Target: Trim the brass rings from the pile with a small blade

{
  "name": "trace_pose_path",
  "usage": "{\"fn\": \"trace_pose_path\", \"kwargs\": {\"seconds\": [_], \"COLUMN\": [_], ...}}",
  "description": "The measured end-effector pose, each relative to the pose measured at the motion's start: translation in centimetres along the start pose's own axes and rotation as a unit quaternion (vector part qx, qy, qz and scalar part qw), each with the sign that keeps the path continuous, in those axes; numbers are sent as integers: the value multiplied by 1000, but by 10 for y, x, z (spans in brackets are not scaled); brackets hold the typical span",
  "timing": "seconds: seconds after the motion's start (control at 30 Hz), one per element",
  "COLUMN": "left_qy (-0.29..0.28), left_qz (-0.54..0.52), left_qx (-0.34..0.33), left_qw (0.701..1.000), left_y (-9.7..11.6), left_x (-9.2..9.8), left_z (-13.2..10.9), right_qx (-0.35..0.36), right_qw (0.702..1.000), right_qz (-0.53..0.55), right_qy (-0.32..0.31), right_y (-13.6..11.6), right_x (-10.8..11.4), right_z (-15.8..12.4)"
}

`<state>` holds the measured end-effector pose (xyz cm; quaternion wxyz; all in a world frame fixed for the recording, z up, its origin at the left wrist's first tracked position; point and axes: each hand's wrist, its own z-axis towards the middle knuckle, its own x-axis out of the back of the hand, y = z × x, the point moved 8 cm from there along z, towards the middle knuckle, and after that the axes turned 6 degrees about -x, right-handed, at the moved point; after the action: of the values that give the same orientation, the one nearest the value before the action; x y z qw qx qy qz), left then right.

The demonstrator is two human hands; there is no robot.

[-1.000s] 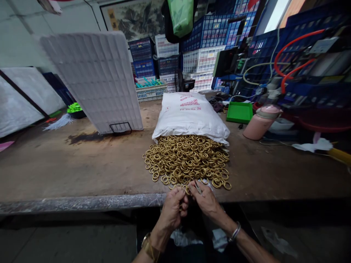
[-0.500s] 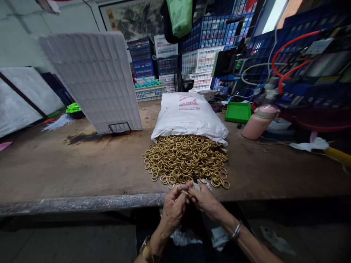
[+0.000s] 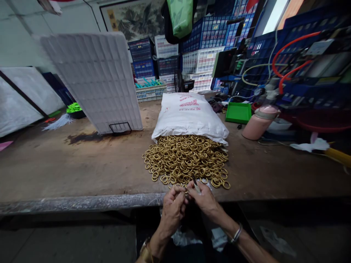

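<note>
A heap of gold-coloured metal rings (image 3: 186, 157) lies near the table's front edge, spilling from under a white sack. Just in front of it, my left hand (image 3: 172, 208) pinches with thumb and fingers a gold-coloured ring, which the fingers mostly hide. Close beside it, almost fingertip to fingertip, my right hand (image 3: 207, 204) is closed around a small knife (image 3: 196, 184) with a pale handle and a dark, narrow blade. The blade points up and away, toward the heap. Both hands are over the table's edge.
The white sack (image 3: 189, 115) with red print lies behind the heap. A tall white padded panel (image 3: 95, 84) stands to the left. On the right are a green tray (image 3: 238, 112), a pink bottle (image 3: 259, 124) and red hoses (image 3: 282, 54). Stacked crates (image 3: 203, 58) fill the back.
My fingertips have shifted slightly at the same spot, and the knife in my right hand has turned so its blade shows narrower. The rings and sack lie as before.
</note>
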<state>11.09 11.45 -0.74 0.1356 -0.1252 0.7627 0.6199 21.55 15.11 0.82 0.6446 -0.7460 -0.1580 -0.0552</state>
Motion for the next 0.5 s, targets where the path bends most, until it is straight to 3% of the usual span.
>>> {"fn": "trace_pose_path", "kwargs": {"seconds": [0.13,0.3,0.4,0.5], "left_qy": [15,1,25,30], "left_qz": [-28,-6,70,181], "left_qx": [29,44,-36,-144], "left_qw": [999,999,997,972], "left_y": [-4,-5,6,22], "left_x": [2,0,5,5], "left_z": [-2,-2,0,-1], "right_qx": [59,80,79,59], "right_qw": [997,994,993,992], "right_qz": [-44,-69,-88,-110], "right_qy": [27,31,14,-18], "right_y": [-12,-17,-20,-19], "right_x": [3,3,0,-6], "right_z": [-6,-9,-9,-9]}}
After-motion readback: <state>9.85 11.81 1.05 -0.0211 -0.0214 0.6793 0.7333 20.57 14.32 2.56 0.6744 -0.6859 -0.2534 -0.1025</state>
